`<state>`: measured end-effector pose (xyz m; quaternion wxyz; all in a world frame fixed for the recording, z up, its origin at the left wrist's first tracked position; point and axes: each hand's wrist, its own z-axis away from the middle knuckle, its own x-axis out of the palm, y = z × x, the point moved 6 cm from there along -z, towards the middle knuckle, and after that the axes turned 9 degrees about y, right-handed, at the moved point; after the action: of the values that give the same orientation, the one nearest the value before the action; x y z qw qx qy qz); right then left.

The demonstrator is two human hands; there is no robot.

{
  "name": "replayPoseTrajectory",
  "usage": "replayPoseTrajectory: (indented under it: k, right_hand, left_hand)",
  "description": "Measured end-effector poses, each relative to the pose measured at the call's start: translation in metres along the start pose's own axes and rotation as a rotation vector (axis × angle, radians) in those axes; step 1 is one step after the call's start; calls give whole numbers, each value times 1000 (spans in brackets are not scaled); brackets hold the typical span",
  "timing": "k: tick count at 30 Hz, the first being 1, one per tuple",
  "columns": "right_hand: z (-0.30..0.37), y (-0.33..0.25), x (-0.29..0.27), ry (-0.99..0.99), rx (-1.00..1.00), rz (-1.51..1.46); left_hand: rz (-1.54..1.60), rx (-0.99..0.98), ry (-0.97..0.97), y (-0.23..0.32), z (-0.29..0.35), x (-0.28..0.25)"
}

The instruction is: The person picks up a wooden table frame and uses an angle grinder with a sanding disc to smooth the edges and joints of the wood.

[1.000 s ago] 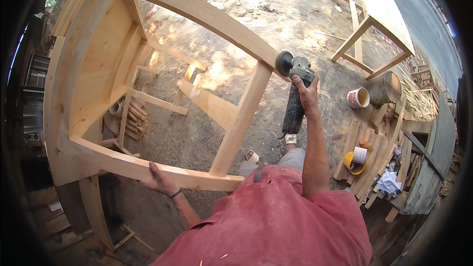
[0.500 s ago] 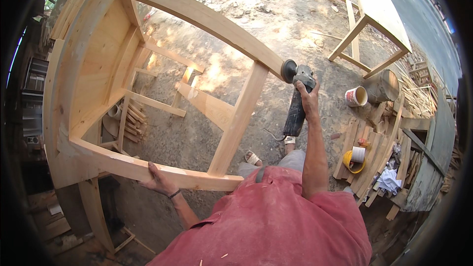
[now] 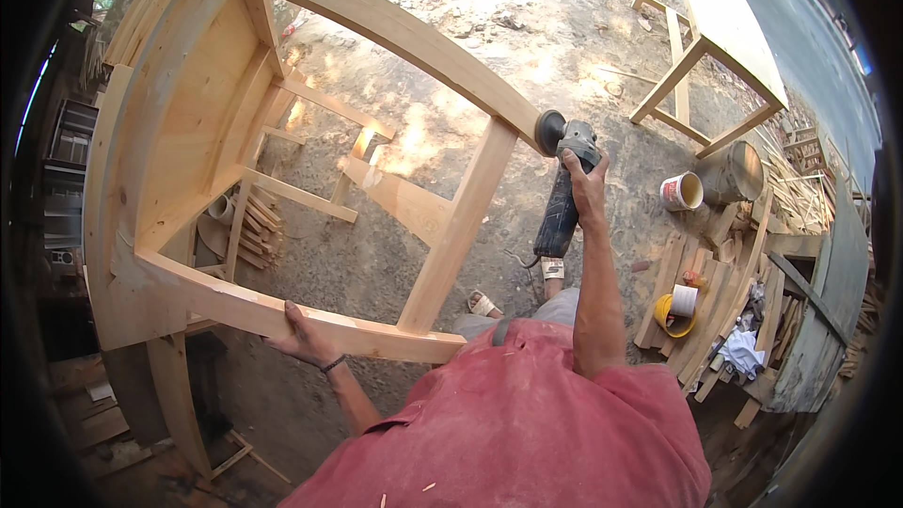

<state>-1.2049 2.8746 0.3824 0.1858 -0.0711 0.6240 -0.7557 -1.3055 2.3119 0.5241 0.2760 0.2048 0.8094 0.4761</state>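
The person's right grip (image 3: 585, 181) is wrapped around the neck of a long black angle grinder with a grey metal head (image 3: 561, 212), filled by it, thumb on the side toward the wood. The left grip (image 3: 308, 341) is closed about a pale, curved near rail of bare wood (image 3: 245, 308), one digit over its upper edge and the rest on the outer side.

The grinder's long axis runs away from the body: its rear end points back toward the feet, its head points away and leans slightly right. A round black disc (image 3: 549, 132) sits on the head's left side, facing left.

From the right grip, the pale, curved far rail of bare wood (image 3: 395, 33) lies to the left and farther out. Its long axis slants from upper left to lower right, and its right end meets the disc in view; how firmly they touch cannot be told. The right grip is much the nearer to that end.

A straight pale wooden crossbar (image 3: 459, 226) joins both rails, slanting away and rightward. Farther left, the rails run to a broad light-brown wooden panel (image 3: 202, 122). Well right of the grinder, a small white bucket (image 3: 682, 190) rests on the ground (image 3: 621, 216).
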Motion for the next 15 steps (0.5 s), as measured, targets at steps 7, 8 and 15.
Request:
replayPoseTrajectory:
  k: [7,8,15]
  right_hand:
    - [44,-98,73,-167,-119,91]
    - [44,-108,81,-182,-117,98]
    - [35,-85,58,-111,-116,98]
  left_hand:
    - [-48,-95,-15,-12,-3,-2]
    - [-32,-90,-18,-15,-4,-1]
    - [-13,-17,-12,-8,-3,-2]
